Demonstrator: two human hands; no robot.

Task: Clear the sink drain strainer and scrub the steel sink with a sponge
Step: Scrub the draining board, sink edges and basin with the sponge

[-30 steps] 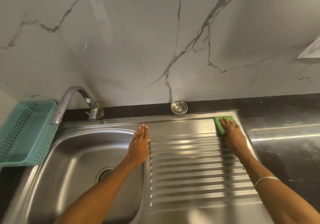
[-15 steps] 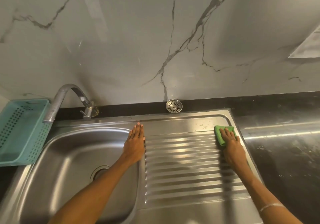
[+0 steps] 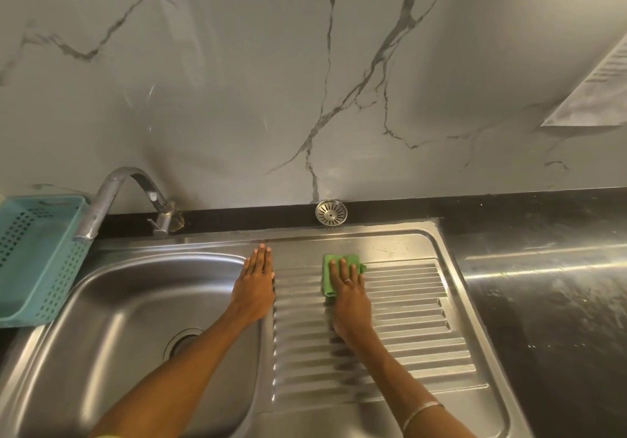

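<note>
In the head view, the right hand (image 3: pixel 349 297) presses a green sponge (image 3: pixel 328 276) flat under straight fingers on the ribbed drainboard (image 3: pixel 407 329) of the steel sink (image 3: pixel 135 302). The left hand (image 3: pixel 254 285) rests spread on the basin edge. The drain strainer (image 3: pixel 331 212) leans at the wall, already out. The scrubbing step seems in hand; next the sponge probably must sweep the remaining ribs, then the basin

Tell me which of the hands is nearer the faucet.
Left. The left hand rests flat just right of the faucet; the right hand presses the sponge farther right.
</note>
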